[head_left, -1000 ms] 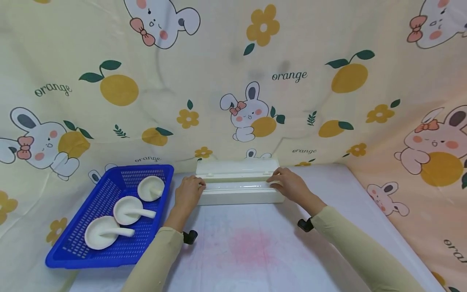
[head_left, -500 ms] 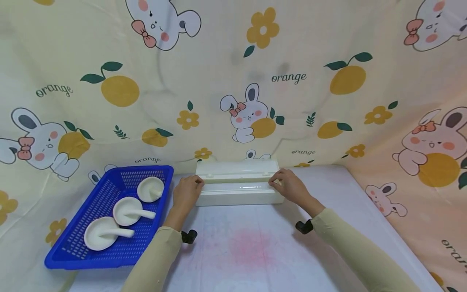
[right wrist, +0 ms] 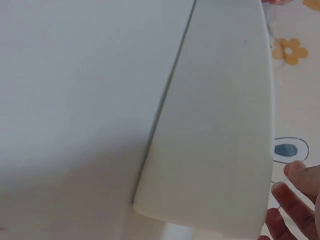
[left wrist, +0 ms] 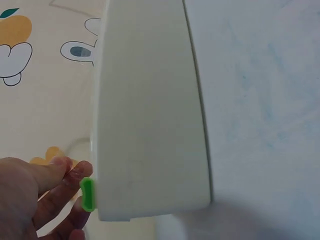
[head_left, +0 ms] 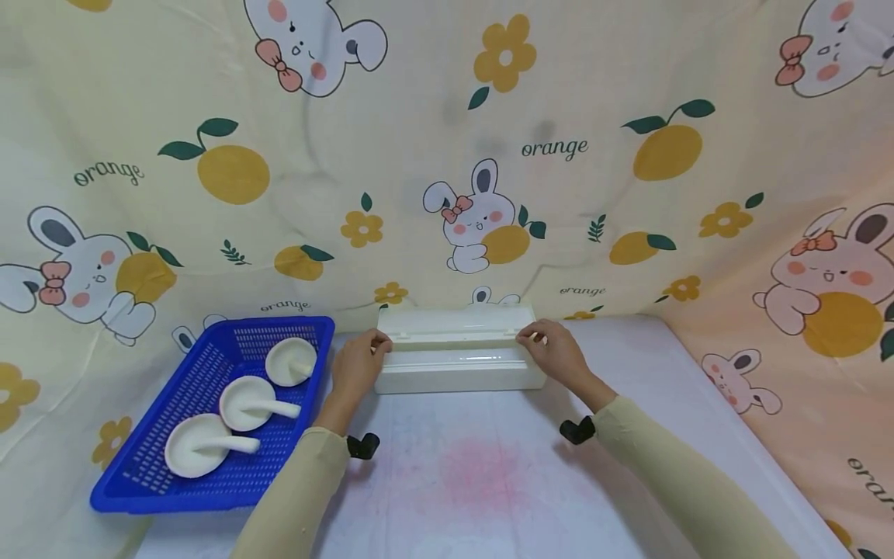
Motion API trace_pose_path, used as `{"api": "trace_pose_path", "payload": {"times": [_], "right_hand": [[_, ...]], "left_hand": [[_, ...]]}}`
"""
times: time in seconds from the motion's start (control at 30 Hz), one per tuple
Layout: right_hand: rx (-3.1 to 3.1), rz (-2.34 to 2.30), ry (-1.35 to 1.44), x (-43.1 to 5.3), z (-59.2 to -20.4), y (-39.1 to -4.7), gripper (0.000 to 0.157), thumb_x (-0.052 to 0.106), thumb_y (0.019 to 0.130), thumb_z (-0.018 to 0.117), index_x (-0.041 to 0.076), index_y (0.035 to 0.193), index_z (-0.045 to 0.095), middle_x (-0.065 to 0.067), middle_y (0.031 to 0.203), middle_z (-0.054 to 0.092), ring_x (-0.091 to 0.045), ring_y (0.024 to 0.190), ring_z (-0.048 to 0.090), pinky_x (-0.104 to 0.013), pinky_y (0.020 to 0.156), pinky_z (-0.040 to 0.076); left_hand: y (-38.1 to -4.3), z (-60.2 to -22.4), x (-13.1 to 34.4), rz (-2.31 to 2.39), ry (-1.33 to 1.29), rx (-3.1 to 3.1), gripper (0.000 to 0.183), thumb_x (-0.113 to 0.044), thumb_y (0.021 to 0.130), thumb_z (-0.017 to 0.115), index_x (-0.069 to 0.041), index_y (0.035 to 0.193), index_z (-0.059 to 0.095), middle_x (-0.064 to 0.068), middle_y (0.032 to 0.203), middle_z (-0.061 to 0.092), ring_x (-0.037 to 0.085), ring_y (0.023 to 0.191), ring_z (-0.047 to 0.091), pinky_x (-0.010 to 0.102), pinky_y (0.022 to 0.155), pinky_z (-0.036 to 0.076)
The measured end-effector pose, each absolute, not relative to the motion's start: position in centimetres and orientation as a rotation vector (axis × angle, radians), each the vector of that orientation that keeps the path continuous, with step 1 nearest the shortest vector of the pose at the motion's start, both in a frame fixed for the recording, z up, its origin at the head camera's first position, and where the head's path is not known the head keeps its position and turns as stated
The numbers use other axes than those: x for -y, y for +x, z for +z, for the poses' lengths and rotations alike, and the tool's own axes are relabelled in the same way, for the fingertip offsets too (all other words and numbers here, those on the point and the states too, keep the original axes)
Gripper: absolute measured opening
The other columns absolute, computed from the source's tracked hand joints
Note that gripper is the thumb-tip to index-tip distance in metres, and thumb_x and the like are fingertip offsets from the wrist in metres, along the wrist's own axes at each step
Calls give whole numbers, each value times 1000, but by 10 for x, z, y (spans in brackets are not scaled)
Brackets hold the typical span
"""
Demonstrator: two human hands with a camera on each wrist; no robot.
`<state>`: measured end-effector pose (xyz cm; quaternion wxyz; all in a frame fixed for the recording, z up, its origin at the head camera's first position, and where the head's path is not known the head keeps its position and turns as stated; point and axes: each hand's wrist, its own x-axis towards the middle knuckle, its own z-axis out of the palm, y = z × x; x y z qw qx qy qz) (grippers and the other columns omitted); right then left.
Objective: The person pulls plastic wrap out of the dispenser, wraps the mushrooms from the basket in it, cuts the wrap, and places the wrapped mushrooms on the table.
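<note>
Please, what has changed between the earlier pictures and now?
The fingers of the left hand and right hand rose slightly from inside the white box toward its raised lid, and seem to pinch clear film. The white box, blue basket and three white spoons stayed in place.

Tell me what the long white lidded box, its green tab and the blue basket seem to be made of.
Long white lidded box: probably rigid plastic, smooth and satin, with rounded, moulded-looking edges.
Green tab: likely plastic too, evenly bright, though its finish is hard to judge.
Blue basket: most likely moulded plastic, slightly shiny, with regular perforations.
</note>
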<state>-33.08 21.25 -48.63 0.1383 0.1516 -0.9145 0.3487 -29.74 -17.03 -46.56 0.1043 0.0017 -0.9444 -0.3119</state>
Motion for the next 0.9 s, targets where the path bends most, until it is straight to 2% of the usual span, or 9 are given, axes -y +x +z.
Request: {"api": "trace_pose_path", "payload": {"times": [0.23, 0.47, 0.9], "right_hand": [[2613, 1050, 447, -213, -479, -331, 10, 17, 104, 74, 9, 107, 79, -5, 102, 78, -26, 92, 67, -38, 73, 50], [2597, 1053, 423, -215, -467, -335, 11, 20, 104, 74, 11, 108, 79, -6, 104, 78, -27, 93, 67, -39, 74, 51], [2596, 1080, 447, -219, -441, -335, 12, 17, 104, 74, 8, 109, 78, -8, 101, 77, -26, 89, 64, -36, 70, 52]], "left_hand": [[-300, -461, 173, -962, 13, 2785, 18, -30, 109, 65, -16, 113, 75, 3, 112, 79, 26, 101, 71, 49, 87, 53], [-305, -454, 172, -990, 6, 2744, 19, -32, 110, 64, -17, 114, 75, 0, 107, 80, 24, 99, 71, 45, 85, 53], [-307, -430, 172, -1086, -21, 2672, 20, -31, 110, 64, -15, 117, 75, 4, 107, 80, 28, 103, 70, 49, 91, 53]]}}
